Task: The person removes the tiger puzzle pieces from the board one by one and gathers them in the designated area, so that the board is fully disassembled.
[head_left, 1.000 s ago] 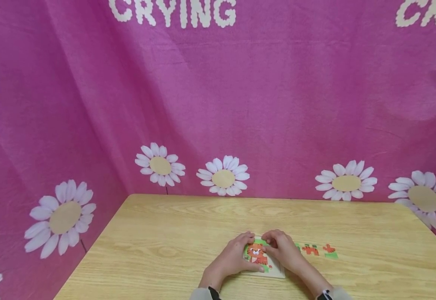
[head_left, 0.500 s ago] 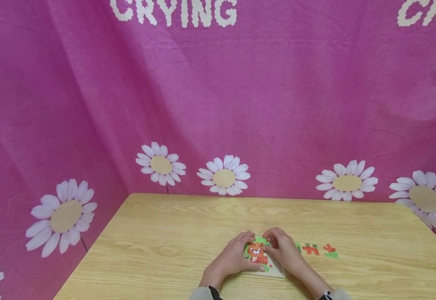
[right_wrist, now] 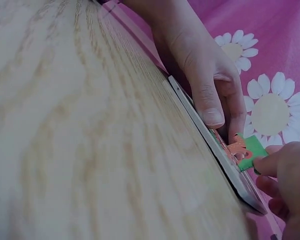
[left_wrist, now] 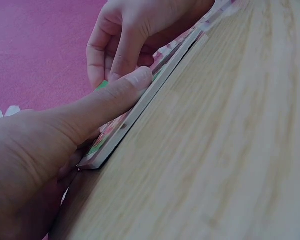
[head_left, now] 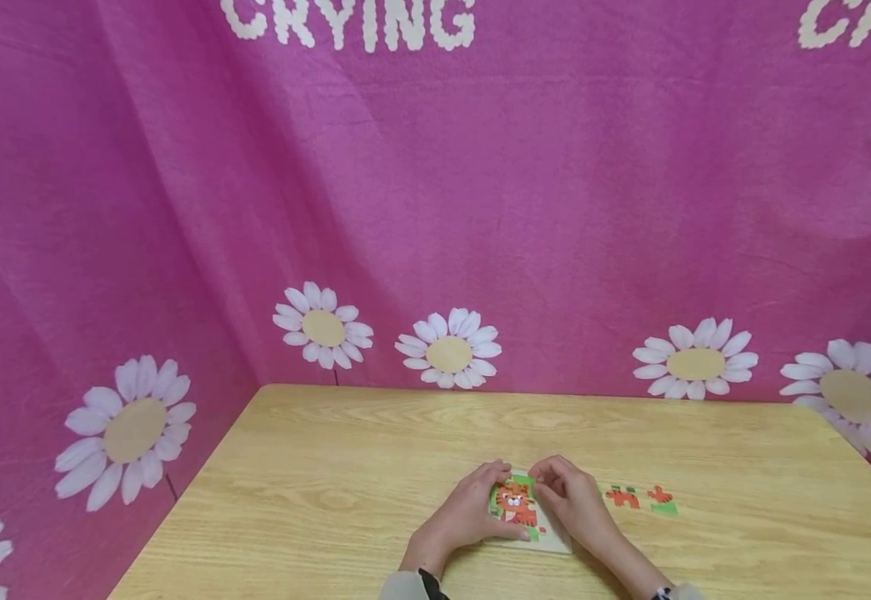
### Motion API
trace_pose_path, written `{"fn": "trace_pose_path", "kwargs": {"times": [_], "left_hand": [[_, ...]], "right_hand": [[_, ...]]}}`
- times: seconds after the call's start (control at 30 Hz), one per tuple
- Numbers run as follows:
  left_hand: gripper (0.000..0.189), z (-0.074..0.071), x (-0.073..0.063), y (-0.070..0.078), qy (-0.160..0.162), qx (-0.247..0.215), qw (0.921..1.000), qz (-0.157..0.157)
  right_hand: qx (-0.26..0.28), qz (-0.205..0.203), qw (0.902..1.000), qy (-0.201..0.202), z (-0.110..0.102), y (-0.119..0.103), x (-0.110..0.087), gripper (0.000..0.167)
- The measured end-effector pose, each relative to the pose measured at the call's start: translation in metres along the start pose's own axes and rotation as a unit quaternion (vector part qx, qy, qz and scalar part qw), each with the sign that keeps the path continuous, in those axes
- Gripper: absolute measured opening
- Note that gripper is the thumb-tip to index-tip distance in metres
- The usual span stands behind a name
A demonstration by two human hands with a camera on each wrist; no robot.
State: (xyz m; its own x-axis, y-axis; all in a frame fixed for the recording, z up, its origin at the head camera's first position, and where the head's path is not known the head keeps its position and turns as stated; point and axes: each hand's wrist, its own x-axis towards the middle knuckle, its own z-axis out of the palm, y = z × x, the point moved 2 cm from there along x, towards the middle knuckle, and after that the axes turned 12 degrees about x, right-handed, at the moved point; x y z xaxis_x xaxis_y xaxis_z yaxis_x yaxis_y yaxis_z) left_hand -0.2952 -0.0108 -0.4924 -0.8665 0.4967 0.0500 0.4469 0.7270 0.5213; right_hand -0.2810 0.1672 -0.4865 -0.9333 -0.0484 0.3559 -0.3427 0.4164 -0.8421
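Note:
A small tiger jigsaw puzzle board (head_left: 555, 540) lies on the table, its left part filled with orange and green pieces and its lower right bare. My left hand (head_left: 465, 512) holds the board, thumb along the near edge and fingers at the far left. Over the board's right side, my right hand (head_left: 576, 506) pinches a puzzle piece between thumb and fingers. In the right wrist view this green and orange puzzle piece (right_wrist: 251, 150) stands tilted up at the board. Only a green corner of the puzzle piece (left_wrist: 102, 84) shows in the left wrist view.
To the right of my right hand lie loose puzzle pieces, among them an orange one (head_left: 623, 497) and an orange and green one (head_left: 662, 500). The wooden table (head_left: 330, 467) meets a pink curtain (head_left: 555, 208) with daisies at its back and left.
My right hand has shifted slightly to the right, uncovering a bit more of the tiger picture. The left hand keeps its hold on the board. The head view has shifted slightly.

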Motion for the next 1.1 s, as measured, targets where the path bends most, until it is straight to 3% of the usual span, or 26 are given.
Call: {"fn": "trace_pose_path", "kwargs": {"times": [0.53, 1.1], "left_hand": [[0.086, 0.001, 0.001, 0.0, 0.0, 0.0, 1.0, -0.004], [0.08, 0.0, 0.001, 0.0, -0.003, -0.002, 1.0, -0.001]], "right_hand": [[0.047, 0.042, 0.998, 0.01, -0.004, 0.004, 0.0, 0.01], [0.075, 0.012, 0.997, 0.015, -0.017, 0.004, -0.011, 0.011]]}}
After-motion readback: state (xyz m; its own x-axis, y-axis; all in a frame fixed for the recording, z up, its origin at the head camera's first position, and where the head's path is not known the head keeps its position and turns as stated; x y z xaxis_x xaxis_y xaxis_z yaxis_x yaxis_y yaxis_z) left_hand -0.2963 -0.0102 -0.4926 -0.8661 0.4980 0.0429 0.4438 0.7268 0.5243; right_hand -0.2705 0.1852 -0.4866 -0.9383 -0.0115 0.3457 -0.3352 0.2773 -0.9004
